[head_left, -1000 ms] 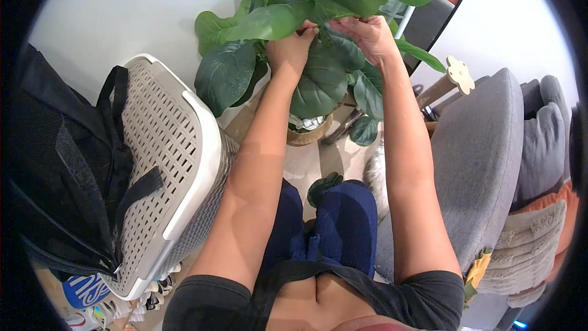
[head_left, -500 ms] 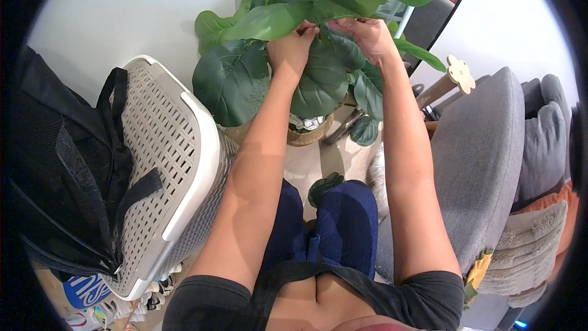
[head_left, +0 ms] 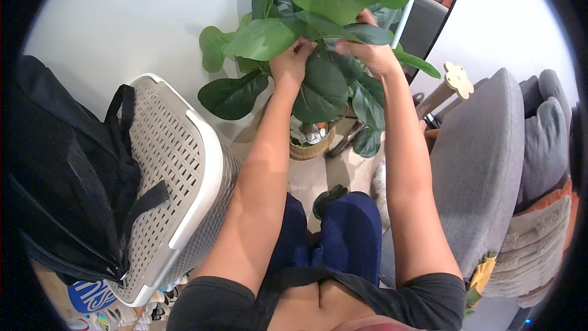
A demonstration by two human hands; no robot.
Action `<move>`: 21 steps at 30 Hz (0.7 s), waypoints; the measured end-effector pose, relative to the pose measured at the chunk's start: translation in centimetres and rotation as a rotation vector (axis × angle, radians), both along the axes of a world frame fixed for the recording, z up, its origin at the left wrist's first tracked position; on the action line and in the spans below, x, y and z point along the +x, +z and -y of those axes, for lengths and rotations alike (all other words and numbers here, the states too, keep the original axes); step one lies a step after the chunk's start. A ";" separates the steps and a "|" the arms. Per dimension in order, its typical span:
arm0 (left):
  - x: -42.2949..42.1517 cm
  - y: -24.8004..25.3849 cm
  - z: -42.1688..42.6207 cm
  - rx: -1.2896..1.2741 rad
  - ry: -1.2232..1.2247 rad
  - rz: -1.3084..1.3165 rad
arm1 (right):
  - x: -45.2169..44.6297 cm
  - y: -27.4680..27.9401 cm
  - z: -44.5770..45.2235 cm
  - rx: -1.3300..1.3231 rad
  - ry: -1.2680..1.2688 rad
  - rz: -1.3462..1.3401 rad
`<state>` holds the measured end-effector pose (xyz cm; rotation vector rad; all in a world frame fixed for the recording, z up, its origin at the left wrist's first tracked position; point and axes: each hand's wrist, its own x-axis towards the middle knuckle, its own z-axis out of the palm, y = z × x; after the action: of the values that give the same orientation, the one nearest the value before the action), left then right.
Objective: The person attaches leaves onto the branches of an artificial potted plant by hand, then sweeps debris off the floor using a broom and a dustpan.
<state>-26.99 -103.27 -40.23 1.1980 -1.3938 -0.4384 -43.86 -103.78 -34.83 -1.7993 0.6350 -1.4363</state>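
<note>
I saw the right hand newly spread, so a leaf crossed over it — the left hand bunched within the fiddle-leaf fig, over the woven basket, pinching what I could not tell.

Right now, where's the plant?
In the head view, the plant is at top centre, its leaves around the left hand and right hand, with the hamper to its lower left and the sofa to its lower right.
</note>
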 end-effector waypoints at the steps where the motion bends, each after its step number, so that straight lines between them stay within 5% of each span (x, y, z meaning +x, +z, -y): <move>1: -0.1 -0.7 0.5 -0.004 0.000 0.006 | 0.1 0.7 -1.3 -0.004 0.000 0.006; 4: 0.0 -1.4 1.2 -0.095 -0.090 -0.208 | -1.1 3.5 -4.9 0.023 0.055 0.274; 6: -0.1 -0.9 0.5 -0.057 -0.035 -0.067 | -2.7 4.9 -5.8 -0.641 -0.573 -0.501; 11: 0.1 -2.4 2.3 -0.065 -0.074 -0.133 | -2.3 6.4 -6.0 -0.580 -0.549 -0.783; 14: 0.8 -2.5 2.9 -0.189 -0.078 -0.145 | -1.6 6.2 -6.5 -0.780 -0.383 -0.820; 17: 1.3 -1.7 2.7 -0.008 -0.331 -0.227 | -0.5 6.5 -7.1 -0.754 -0.361 -0.932; 18: 1.2 -1.4 2.9 -0.041 -0.497 -0.473 | -0.2 6.6 -7.2 -0.755 -0.396 -0.907; 20: 1.3 -1.1 2.5 -0.291 -0.245 -0.033 | 0.5 6.6 -7.0 -0.750 -0.402 -0.906; 21: 1.5 -1.1 2.5 -0.287 -0.245 -0.032 | 0.6 6.6 -6.8 -0.751 -0.412 -0.903</move>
<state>-25.53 -105.78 -41.30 0.7892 -1.5241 -0.4086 -43.22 -96.96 -28.21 -3.1137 1.0344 -1.1091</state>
